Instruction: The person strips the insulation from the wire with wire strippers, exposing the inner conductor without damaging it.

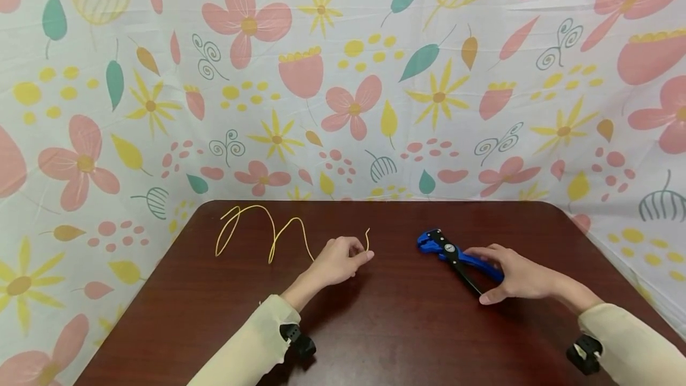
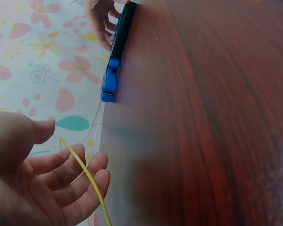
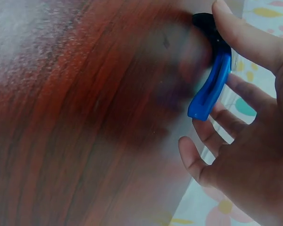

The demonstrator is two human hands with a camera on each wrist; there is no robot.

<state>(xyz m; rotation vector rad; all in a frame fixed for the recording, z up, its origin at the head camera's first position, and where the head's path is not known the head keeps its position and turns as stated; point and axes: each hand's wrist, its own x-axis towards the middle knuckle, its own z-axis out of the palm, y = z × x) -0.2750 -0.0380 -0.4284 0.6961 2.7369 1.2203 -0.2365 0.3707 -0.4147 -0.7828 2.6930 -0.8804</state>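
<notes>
A yellow wire (image 1: 274, 237) lies in loose bends across the left part of the table. My left hand (image 1: 339, 261) is around its right end, which sticks up past the thumb. In the left wrist view the wire (image 2: 92, 181) crosses in front of the loosely bent fingers, and the thumb stands apart from them. Blue and black wire strippers (image 1: 450, 249) lie to the right, jaws pointing to the far left. My right hand (image 1: 517, 276) spans their handles, thumb at the black handle's end, fingers by the blue handle (image 3: 211, 89); the fingers are spread, not closed around it.
The dark brown wooden table (image 1: 386, 338) has rounded far corners. Behind it hangs a white cloth (image 1: 407, 124) with flower and leaf prints. A small black camera sits on each wrist, over pale sleeves.
</notes>
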